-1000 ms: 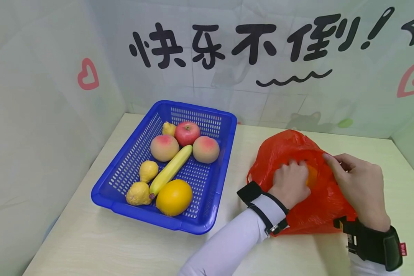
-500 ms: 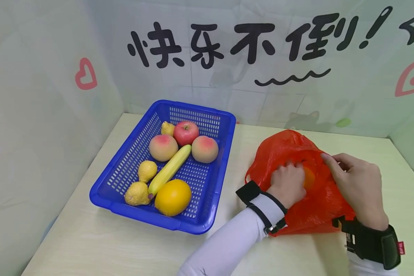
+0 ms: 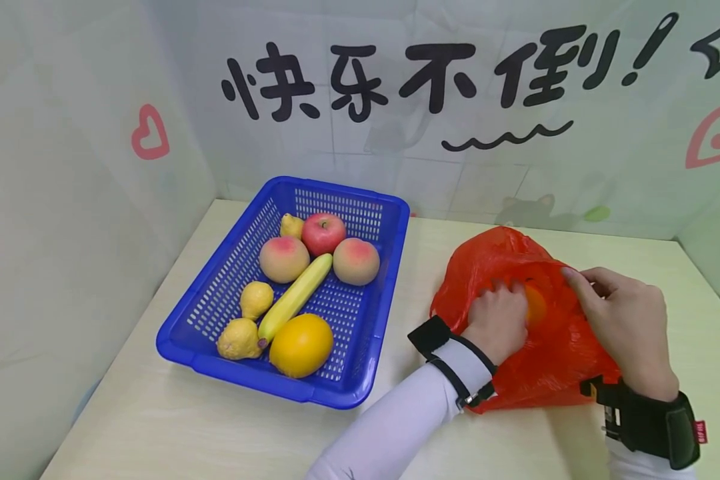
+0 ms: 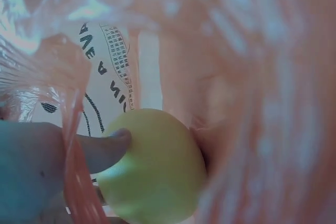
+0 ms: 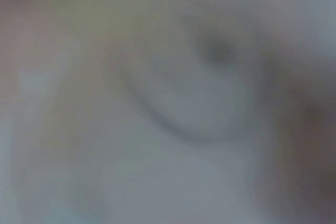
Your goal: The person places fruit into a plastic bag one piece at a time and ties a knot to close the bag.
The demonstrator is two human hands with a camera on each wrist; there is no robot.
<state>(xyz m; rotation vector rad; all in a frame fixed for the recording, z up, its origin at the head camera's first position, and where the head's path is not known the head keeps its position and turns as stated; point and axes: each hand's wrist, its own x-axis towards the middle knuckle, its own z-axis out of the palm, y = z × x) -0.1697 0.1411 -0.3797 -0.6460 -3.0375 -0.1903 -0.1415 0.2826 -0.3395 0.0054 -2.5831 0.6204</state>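
A red plastic bag (image 3: 552, 373) lies on the right of the table, its mouth turned up. My left hand (image 3: 497, 321) reaches into it, fingertips hidden by the plastic. In the left wrist view, the thumb (image 4: 107, 148) presses on a smooth round yellow fruit (image 4: 155, 169), with part of a finger showing under its left side. An orange-yellow round shape (image 3: 537, 307) shows inside the bag beside that hand in the head view. My right hand (image 3: 627, 320) pinches the bag's edge between thumb and curled fingers. The right wrist view is too blurred to read.
A blue basket (image 3: 385, 320) on the left holds an apple (image 3: 324, 233), two peaches (image 3: 285, 259), a banana-shaped yellow fruit (image 3: 297, 297), several small knobbly yellow fruits (image 3: 239, 338) and a large orange-yellow fruit (image 3: 302, 345). A printed sheet backdrop (image 3: 396, 173) stands behind the table.
My left hand has shifted slightly left inside the bag, and more of the orange-yellow shape beside it shows. The right hand keeps its pinch on the bag's edge.
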